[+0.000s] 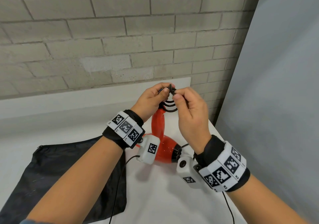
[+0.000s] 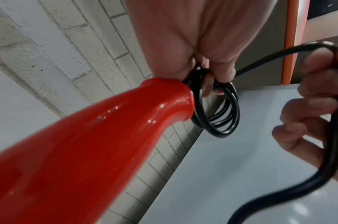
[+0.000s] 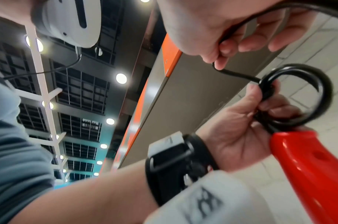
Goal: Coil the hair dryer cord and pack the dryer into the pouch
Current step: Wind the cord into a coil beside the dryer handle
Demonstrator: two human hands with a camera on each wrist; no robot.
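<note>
Round ceiling lights [image 3: 121, 78] are glaring in the right wrist view — both wrist views are blurring and bending at their edges.

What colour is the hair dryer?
The hair dryer is shiny red; the left wrist view shows it best.

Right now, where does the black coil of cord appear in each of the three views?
Head: the coil is at centre, below the fingertips, above the red handle.
Left wrist: the coil is right of centre, at the handle's end.
Right wrist: the coil is at the right edge, above the handle.
Shared landmark: the red handle.
</note>
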